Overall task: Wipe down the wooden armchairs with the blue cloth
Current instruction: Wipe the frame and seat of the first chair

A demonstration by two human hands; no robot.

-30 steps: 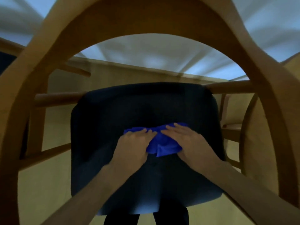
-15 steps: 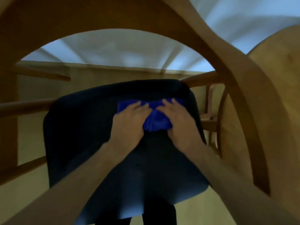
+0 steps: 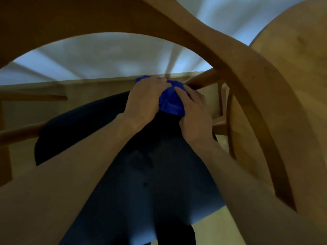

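I look down through the curved wooden back of an armchair (image 3: 208, 41) onto its dark padded seat (image 3: 145, 174). The blue cloth (image 3: 170, 103) is bunched at the far right corner of the seat, near where a round wooden rail (image 3: 201, 80) meets the frame. My left hand (image 3: 143, 101) lies flat over the cloth's left part. My right hand (image 3: 194, 112) presses its right side, fingers spread on it. Most of the cloth is hidden beneath both hands.
A second wooden chair back (image 3: 297, 55) curves up at the right, close to my right forearm. Wooden rails (image 3: 19, 133) run along the left. Pale wood floor (image 3: 88, 89) and a light wall (image 3: 106, 55) lie beyond the seat.
Both hands have pushed the cloth away from me, from the seat's middle to its far right corner. My view has tilted left and closer.
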